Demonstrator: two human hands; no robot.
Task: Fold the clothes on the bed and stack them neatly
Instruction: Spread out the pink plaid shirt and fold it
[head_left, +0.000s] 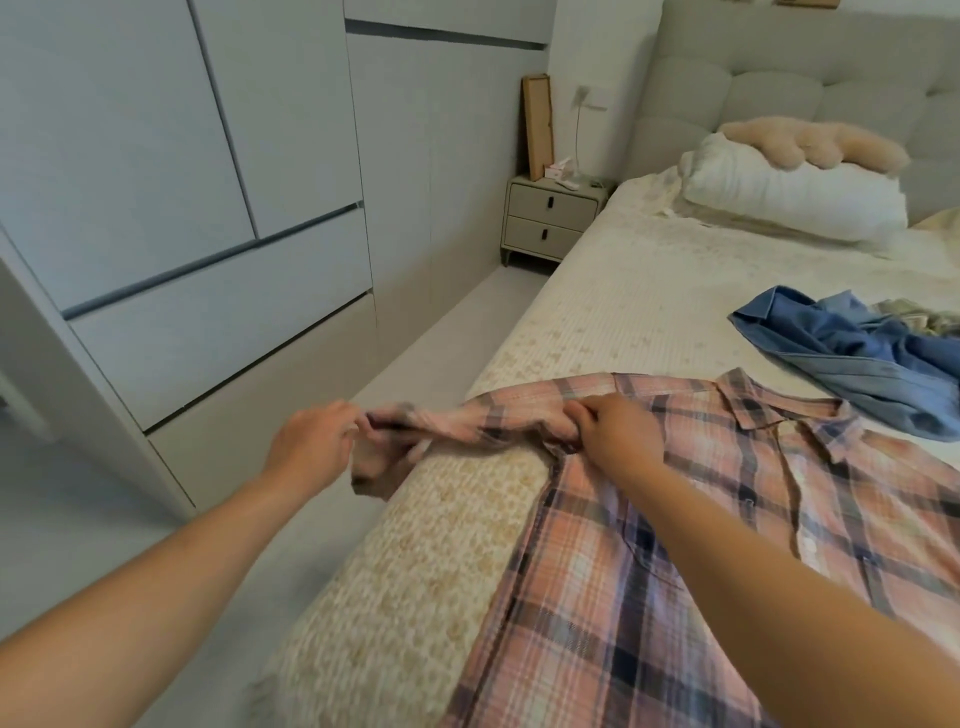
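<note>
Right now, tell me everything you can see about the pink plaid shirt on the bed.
The pink plaid shirt looks like thin woven cotton, checked in salmon pink, navy and pale blue, with a pointed collar and a front placket. It lies spread on the bed, collar toward the headboard. One sleeve stretches past the mattress edge, its cuff hanging loose. The left hand grips the sleeve near its end; the right hand pinches bunched fabric at the shoulder. The right forearm crosses its body.

No text, label, brand, number or sign can be read anywhere in this view. The small box (557, 170) on top of the nightstand (551, 218) beside the bed carries pinkish markings, but they are too small and blurred to make out.
</note>
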